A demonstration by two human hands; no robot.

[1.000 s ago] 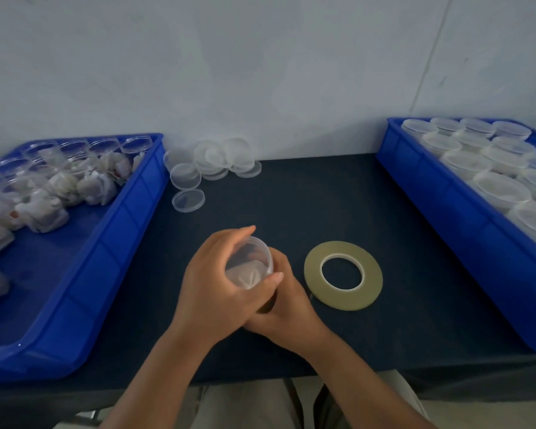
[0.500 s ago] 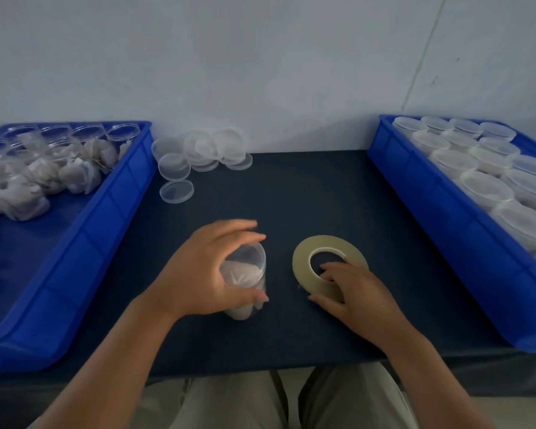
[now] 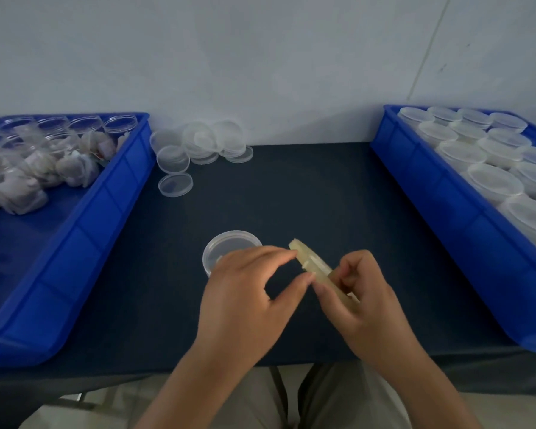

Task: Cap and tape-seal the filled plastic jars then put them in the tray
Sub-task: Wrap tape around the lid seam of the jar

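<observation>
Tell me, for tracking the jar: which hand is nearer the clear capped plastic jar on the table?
Left. The left hand overlaps the clear capped plastic jar; the right hand holds the yellowish tape roll further right.

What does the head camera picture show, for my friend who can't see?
A person's right hand holds a tape roll up on edge while the left hand pinches its rim, above a dark table. A capped jar stands behind the left hand, between the left tray and the right tray, both blue.
</observation>
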